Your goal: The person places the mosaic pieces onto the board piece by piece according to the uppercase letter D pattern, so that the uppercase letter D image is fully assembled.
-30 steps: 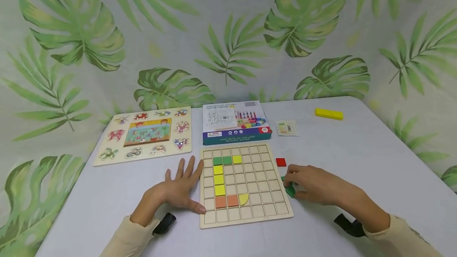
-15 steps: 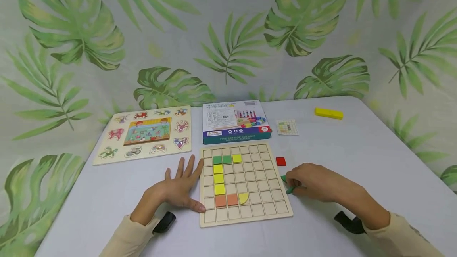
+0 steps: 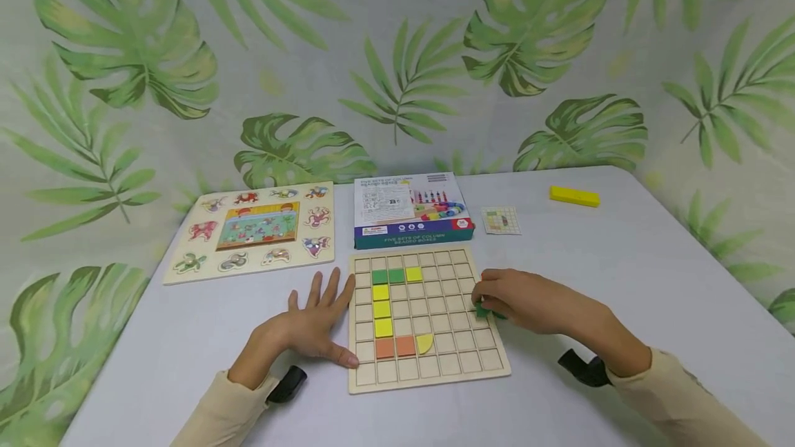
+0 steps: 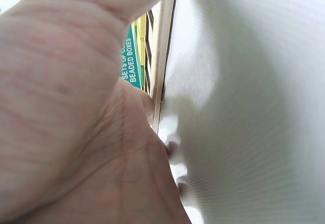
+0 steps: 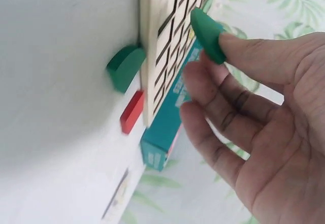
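A green curved tile [image 5: 207, 33], which looks like a quarter circle, is pinched between the thumb and fingers of my right hand [image 3: 524, 299], raised over the board's right edge. My left hand [image 3: 313, 330] has its fingers spread and rests on the table, its thumb and fingertips at the left edge of the wooden grid board [image 3: 428, 378]. Green, yellow and orange square tiles and a yellow quarter-circle tile [image 3: 424, 344] sit in the board's cells. On the table beside the board, in the right wrist view, lie another green tile [image 5: 128, 69] and a red square tile [image 5: 133, 113].
Behind the board stands a toy box [image 3: 413, 211]. An animal puzzle board [image 3: 248, 267] lies at the left. To the right of the box are a small pattern card [image 3: 500, 221] and a yellow bar-shaped block [image 3: 574, 196]. A leaf-print cloth hangs behind the table.
My right hand has lifted a green tile from beside the board and moved left and away from me, over the board's edge, covering the red tile in the head view. My left hand stays put.
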{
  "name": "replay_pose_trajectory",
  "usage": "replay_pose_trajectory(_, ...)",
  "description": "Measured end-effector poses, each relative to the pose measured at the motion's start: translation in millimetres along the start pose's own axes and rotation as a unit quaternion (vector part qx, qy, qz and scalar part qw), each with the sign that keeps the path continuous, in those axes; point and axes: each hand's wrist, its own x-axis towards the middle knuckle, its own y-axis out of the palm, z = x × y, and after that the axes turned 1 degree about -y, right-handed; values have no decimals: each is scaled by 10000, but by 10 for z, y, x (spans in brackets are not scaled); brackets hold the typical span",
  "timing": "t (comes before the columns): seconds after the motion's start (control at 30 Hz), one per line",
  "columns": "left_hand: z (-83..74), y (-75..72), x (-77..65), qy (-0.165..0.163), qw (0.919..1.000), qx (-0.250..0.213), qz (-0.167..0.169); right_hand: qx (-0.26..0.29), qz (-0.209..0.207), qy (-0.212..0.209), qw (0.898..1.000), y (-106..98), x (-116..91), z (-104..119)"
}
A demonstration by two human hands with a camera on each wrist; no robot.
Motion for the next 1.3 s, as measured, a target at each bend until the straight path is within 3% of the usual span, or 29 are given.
replay_pose_trajectory(0.2, -11, -26, 22, 14, 9999, 163, -35, 529, 112, -315, 9980, -4, 191, 64)
replay_pose_trajectory(0.57, -37, -39, 1, 6, 9999, 123, -44, 1115, -12, -74, 9937, 102, 453, 192)
replay_pose_trajectory(0.87, -33, -38, 4, -8, 9999, 107, -7, 819, -32, 192, 9964, 235, 511, 256)
replay_pose_trajectory(1.13, -18, -20, 0, -33, 10000, 42, 14, 131, -32, 609, 9981, 288, 547, 384)
replay_pose_trajectory(1.3, -11, -28, -8, 28, 10000, -22, 51, -190, -63, 605, 9980, 308, 529, 441)
